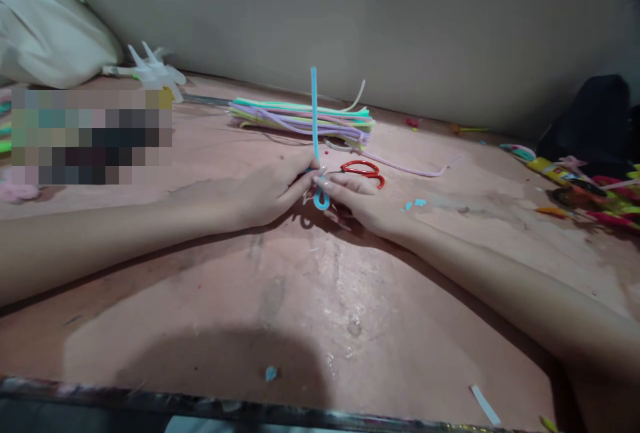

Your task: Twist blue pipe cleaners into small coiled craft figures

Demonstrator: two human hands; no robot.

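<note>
Gripping one blue stem (315, 113), looped at its lower end: your left hand (273, 183) and right hand (363, 203), fingertips pinched closed. Far: one multicoloured bundle (297, 118); nearer, red-handled scissors (375, 174).

1. Bundle of pastel pipe cleaners (300, 120), lying on the table (225, 313).
2. Red-handled scissors (367, 174), just in front of the bundle.
3. White bag (60, 36), left of and behind the bundle.
4. Grey wall (320, 20), behind the bundle.
5. White strip (485, 405), well in front and right of the bundle.
</note>
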